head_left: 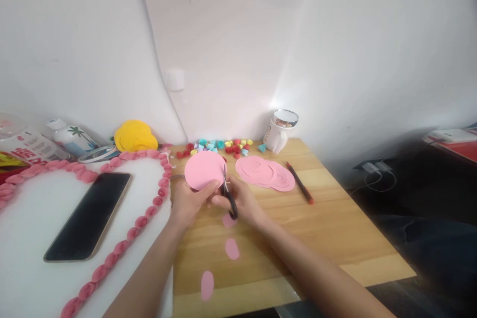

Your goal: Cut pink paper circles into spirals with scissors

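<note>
My left hand pinches the lower edge of a round pink paper disc, which faces me above the wooden table. Wrapped round the black handles of small scissors is my right hand; the blades point upward at the disc's right edge. Below the hands lie small oval pink paper pieces. More round pink papers, with spiral lines on them, overlap on the table to the right of the hands.
A white board edged with pink paper rolls bears a phone at left. Behind are yellow paper, a bottle, coloured paper rolls and a mug. A pen lies right on the table.
</note>
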A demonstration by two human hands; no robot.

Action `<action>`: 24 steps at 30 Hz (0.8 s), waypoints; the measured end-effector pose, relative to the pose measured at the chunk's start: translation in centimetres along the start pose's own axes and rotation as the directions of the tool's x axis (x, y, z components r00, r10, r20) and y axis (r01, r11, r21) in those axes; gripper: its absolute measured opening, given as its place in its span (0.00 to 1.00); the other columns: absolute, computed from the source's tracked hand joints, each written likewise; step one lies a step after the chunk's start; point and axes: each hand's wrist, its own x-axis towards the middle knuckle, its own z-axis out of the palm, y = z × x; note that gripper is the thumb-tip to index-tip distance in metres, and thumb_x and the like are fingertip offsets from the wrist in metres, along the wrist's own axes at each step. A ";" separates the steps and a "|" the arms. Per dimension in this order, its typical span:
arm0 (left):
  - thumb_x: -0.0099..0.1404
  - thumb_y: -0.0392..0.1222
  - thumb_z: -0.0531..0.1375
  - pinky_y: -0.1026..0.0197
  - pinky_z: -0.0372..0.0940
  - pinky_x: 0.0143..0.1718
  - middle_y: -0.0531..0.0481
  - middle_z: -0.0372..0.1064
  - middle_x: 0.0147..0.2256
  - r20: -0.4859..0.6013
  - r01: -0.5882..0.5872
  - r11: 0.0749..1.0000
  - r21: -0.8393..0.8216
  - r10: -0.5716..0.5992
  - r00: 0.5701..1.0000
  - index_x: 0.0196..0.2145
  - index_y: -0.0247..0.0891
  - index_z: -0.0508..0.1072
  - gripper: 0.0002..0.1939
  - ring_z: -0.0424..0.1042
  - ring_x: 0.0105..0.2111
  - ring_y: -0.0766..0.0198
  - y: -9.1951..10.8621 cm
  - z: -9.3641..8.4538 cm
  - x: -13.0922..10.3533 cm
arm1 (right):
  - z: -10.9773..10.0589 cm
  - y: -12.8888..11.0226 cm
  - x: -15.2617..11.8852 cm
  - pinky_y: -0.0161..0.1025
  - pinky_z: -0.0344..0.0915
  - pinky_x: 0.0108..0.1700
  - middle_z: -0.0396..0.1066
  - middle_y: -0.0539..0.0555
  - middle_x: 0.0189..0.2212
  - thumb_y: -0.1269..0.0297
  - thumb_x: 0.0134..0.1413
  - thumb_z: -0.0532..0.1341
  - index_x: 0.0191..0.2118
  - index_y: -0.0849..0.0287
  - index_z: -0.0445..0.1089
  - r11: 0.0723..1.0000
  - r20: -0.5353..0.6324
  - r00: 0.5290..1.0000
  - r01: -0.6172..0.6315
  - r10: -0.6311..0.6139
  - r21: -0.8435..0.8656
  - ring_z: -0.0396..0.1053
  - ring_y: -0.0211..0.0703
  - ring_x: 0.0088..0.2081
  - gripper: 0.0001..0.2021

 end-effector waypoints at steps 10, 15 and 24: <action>0.47 0.43 0.64 0.67 0.60 0.15 0.51 0.69 0.16 0.075 0.014 0.994 -0.111 -0.006 0.997 0.19 0.33 0.72 0.10 0.63 0.14 0.68 0.3 0.1 -0.1 | -0.1 0.1 0.0 0.39 0.64 0.35 0.70 0.50 0.24 0.53 0.41 0.66 0.31 0.58 0.59 1.000 0.001 1.000 0.002 -0.002 -0.016 0.70 0.43 0.31 0.18; 0.47 0.44 0.64 0.67 0.60 0.15 0.51 0.69 0.16 0.081 0.013 0.992 -0.125 -0.003 0.997 0.19 0.33 0.72 0.10 0.63 0.15 0.68 0.0 0.2 0.0 | 0.0 0.0 0.0 0.40 0.64 0.37 0.70 0.51 0.25 0.51 0.41 0.66 0.32 0.58 0.60 1.000 0.012 1.000 -0.007 0.006 0.016 0.70 0.43 0.32 0.19; 0.48 0.45 0.64 0.66 0.62 0.18 0.47 0.72 0.21 0.103 0.012 0.987 -0.160 0.005 0.995 0.23 0.31 0.75 0.12 0.67 0.17 0.66 -0.7 0.0 0.3 | 0.0 0.1 0.0 0.40 0.64 0.37 0.70 0.52 0.26 0.49 0.39 0.65 0.32 0.59 0.60 0.999 0.018 0.999 -0.038 0.038 0.025 0.70 0.43 0.32 0.21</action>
